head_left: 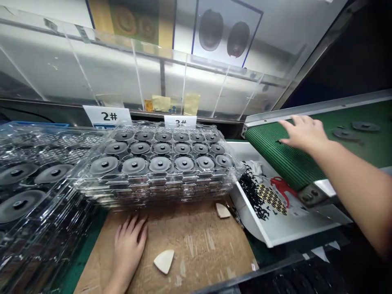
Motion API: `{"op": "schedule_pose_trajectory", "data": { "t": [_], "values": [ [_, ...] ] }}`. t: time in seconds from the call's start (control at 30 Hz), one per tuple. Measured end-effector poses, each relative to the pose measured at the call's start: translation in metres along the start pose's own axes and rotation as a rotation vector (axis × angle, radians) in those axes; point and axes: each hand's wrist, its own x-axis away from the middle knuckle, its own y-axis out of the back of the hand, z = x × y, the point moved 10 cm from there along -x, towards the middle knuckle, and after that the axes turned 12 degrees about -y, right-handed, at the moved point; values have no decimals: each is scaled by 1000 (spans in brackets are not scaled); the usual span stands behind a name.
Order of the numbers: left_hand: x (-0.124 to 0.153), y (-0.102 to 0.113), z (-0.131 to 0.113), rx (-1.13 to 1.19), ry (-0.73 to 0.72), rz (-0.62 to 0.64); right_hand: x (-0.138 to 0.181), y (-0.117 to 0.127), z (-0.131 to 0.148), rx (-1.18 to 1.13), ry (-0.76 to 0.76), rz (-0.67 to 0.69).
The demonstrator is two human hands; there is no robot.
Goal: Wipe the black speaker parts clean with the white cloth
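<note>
Bench (88, 245) with clear trays (183, 179) stacked along far edge, probably liable to jolting from a careless push by left hand (130, 241), spread flat just beside; right hand (304, 132) loosely spread above left end of belt (284, 163).

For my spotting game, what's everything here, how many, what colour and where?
Wall pictures: 2, mixed colours, back
Dividers: several, see-through, back
Papers: 2+, yellow, back
Tray stacks: 2, see-through, left and middle
Signs: 2, white, behind stacks
Belt: 1, green, right
Discs: many, grey, in stacks, on belt
Bin: 1, white, below belt
Small parts: many, black, in bin
Oval pieces: many, yellow-and-black, in bin
Tool: 1, red-handled, in bin
Cardboard: 1, brown, front
Wedges: 2, cream, on cardboard
Left hand: 1, bare, on cardboard
Right hand: 1, bare, above belt
</note>
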Motion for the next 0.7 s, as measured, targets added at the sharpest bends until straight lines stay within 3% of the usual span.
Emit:
{"op": "schedule_pose_trajectory", "data": {
  "t": [0.1, 0.17, 0.27, 0.33, 0.4, 0.5, 0.57, 0.63, 0.67, 0.7],
  "values": [
    [-1, 1, 1, 37, 15, -11, -10, -16, -53, -7, -190, 30],
    [-1, 2, 2, 68, 30, -17, -13, -8, -64, -49, -250, -3],
    [-3, 2, 6, 125, 64, -27, -6, 33, -47, -181, -259, -144],
    [-5, 5, 9, 174, 97, -34, 17, 55, -15, -407, -158, -127],
    [-6, 13, 5, 242, 134, -33, 63, 54, 33, -526, 31, 79],
    [-3, 28, -27, 391, 146, 12, 184, 34, 121, -866, 514, 571],
    [3, 37, -68, 517, 81, 62, 261, 1, 151, -1054, 511, 967],
    [9, 50, -132, 795, -192, 88, 323, -36, 169, -1338, 291, 1387],
    [14, 57, -164, 876, -353, 107, 344, -48, 176, -1512, 180, 1530],
    [20, 62, -188, 915, -468, 126, 356, -56, 180, -1645, 100, 1575]
  ]
}}
